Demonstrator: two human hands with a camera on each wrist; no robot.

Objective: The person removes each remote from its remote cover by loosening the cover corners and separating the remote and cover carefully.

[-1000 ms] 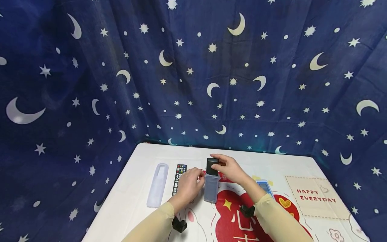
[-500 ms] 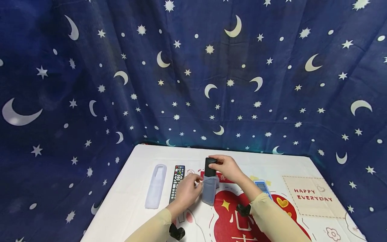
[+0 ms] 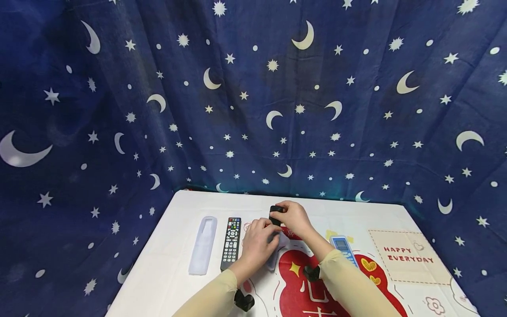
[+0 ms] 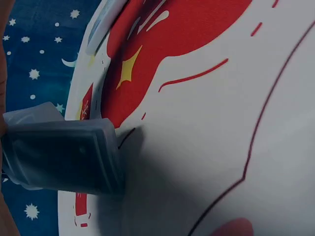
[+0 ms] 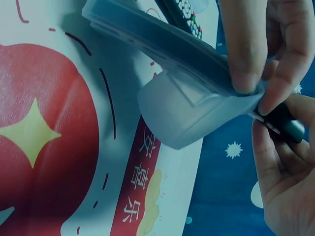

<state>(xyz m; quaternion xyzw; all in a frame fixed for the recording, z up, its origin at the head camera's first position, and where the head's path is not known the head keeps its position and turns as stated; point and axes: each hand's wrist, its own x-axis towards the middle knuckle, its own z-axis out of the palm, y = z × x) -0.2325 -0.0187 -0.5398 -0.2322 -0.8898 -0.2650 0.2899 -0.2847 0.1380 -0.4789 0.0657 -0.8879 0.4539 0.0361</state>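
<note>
A black remote control (image 3: 275,212) stands tilted, its lower part inside a translucent silicone cover (image 5: 172,113). My right hand (image 3: 295,220) grips the bare upper end of the remote between thumb and fingers. Close against it, my left hand (image 3: 257,242) pinches the cover near its mouth, as the right wrist view shows. A loose flap of the cover hangs out to one side there. In the left wrist view, the cover's bottom end (image 4: 59,157) has the dark remote inside it. From the head, my left hand hides most of the cover.
Left of my hands, a black remote with coloured buttons (image 3: 231,244) lies face up. Farther left is a pale empty cover (image 3: 203,245). A blue-and-white remote with a screen (image 3: 342,246) lies beyond my right forearm. A starry curtain (image 3: 253,110) hangs behind the white printed tabletop (image 3: 158,264).
My left hand has moved right from beside the cover and now grips it near its mouth, hiding much of it. My right hand keeps its hold on the remote's upper end.
</note>
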